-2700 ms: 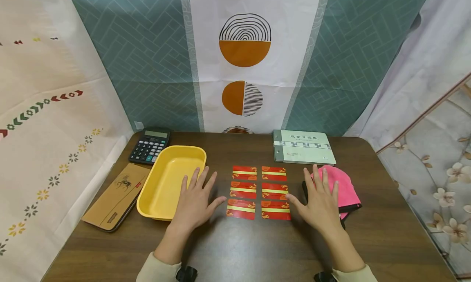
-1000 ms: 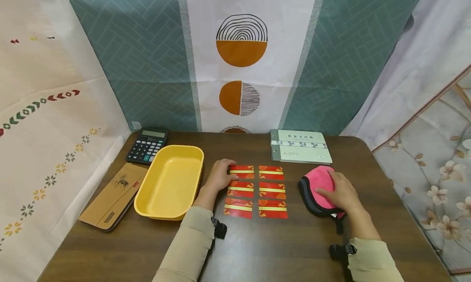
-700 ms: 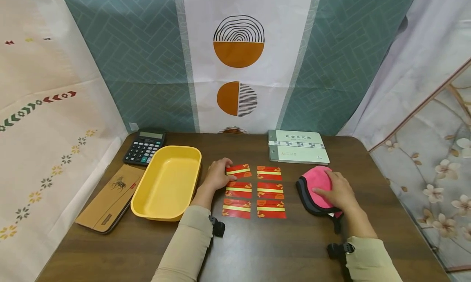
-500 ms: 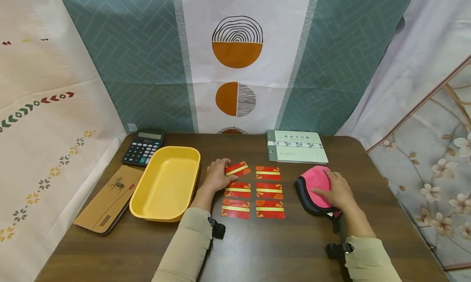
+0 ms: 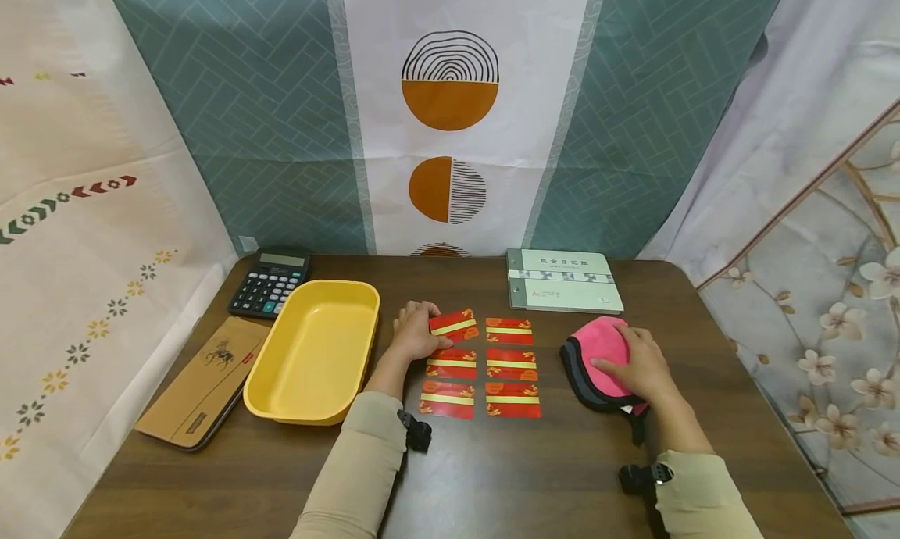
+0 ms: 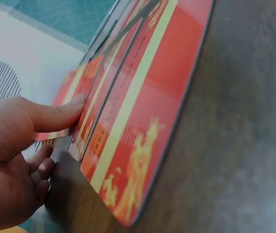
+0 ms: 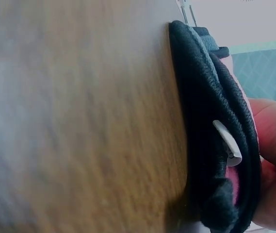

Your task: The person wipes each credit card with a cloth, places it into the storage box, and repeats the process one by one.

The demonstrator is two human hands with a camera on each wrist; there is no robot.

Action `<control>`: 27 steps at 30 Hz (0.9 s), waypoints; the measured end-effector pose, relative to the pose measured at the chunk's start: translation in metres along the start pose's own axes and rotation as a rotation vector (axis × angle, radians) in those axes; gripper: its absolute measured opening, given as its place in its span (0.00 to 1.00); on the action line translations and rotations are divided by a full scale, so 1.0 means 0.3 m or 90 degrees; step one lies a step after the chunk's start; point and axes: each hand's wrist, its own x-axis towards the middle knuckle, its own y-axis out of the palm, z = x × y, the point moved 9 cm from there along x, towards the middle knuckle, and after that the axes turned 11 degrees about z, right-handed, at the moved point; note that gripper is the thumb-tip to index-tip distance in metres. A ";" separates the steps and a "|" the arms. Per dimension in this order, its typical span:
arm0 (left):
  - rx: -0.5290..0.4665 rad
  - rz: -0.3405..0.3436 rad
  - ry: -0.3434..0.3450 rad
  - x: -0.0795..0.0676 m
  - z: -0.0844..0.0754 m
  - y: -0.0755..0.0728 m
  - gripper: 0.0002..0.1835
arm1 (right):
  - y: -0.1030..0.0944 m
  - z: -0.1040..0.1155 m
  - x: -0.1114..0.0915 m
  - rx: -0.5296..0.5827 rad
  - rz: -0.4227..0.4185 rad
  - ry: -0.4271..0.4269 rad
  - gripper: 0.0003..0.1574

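Several red cards with a yellow stripe lie in two columns on the table. My left hand (image 5: 413,334) pinches the far-left card (image 5: 455,326), which sits askew; in the left wrist view the thumb presses on this card (image 6: 87,73), with other fingers below its edge. Nearer in that view lies another red card (image 6: 142,97). My right hand (image 5: 641,363) grips a pink fleece item with black trim (image 5: 603,345) on the right, thumb over its top. The right wrist view shows its folded black edges (image 7: 215,97) and a small white label (image 7: 229,143).
A yellow tray (image 5: 309,359) stands left of the cards. Beside it lie a tan wallet (image 5: 211,375) with a horse print and a black calculator (image 5: 270,285). A pale green ledger book (image 5: 566,281) lies at the back right. A patterned cloth (image 5: 450,133) hangs behind the table.
Both hands were spread over the table earlier. The left hand has since taken hold of the far-left card and turned it askew; the right hand has gripped the pink item, now turned.
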 end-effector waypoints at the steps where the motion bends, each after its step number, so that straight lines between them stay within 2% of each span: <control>1: -0.012 -0.005 0.002 -0.002 0.001 -0.003 0.23 | -0.001 0.000 0.001 0.002 -0.001 0.003 0.59; 5: -0.068 -0.039 0.032 -0.010 -0.003 -0.021 0.19 | -0.009 -0.008 0.007 0.027 -0.016 0.030 0.56; 9: -0.114 -0.074 0.075 -0.023 -0.017 -0.034 0.21 | -0.010 -0.023 0.014 0.067 -0.026 0.051 0.53; 13: -0.179 -0.057 0.099 -0.036 -0.036 -0.021 0.26 | -0.020 -0.035 0.005 0.096 -0.050 0.043 0.45; 16: -0.225 -0.040 0.102 -0.048 -0.050 -0.009 0.27 | -0.040 -0.038 -0.018 0.126 -0.093 0.039 0.34; 18: -0.246 -0.043 0.102 -0.059 -0.063 -0.011 0.26 | -0.057 -0.027 -0.036 0.142 -0.125 0.033 0.29; 20: -0.273 -0.047 0.108 -0.072 -0.081 -0.016 0.25 | -0.072 -0.002 -0.051 0.152 -0.148 0.017 0.26; 23: -0.315 -0.058 0.119 -0.096 -0.114 -0.032 0.25 | -0.090 0.061 -0.063 0.174 -0.149 -0.041 0.28; 27: -0.366 -0.083 0.126 -0.129 -0.158 -0.058 0.25 | -0.083 0.150 -0.064 0.250 -0.061 -0.119 0.34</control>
